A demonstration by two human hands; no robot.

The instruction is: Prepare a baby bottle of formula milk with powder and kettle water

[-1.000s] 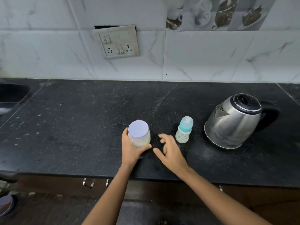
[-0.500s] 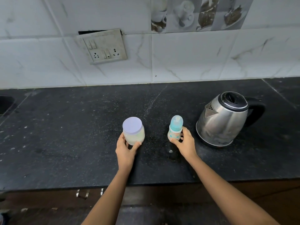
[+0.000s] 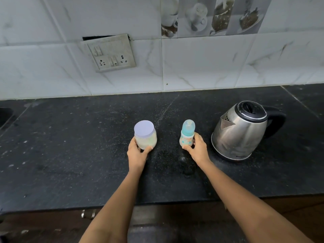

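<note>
Black counter (image 3: 70,155): the kettle (image 3: 240,132) stands at right, spout facing left. We grip the lidded powder jar (image 3: 145,135) low with our left hand (image 3: 136,153). The baby bottle (image 3: 187,135) stands upright and capped between jar and kettle, its base clasped by our right hand (image 3: 198,149), forearm reaching straight forward.

Two bare forearms show in the lower half of the frame: the left forearm (image 3: 115,204) at lower centre-left, the right forearm (image 3: 245,202) at lower right. Both are slender and smooth, uncovered along all the length that shows (down to the bottom edge). The left hand (image 3: 136,152) and right hand (image 3: 199,150), near mid-frame, are bare too, with narrow wrists and slim fingers.
</note>
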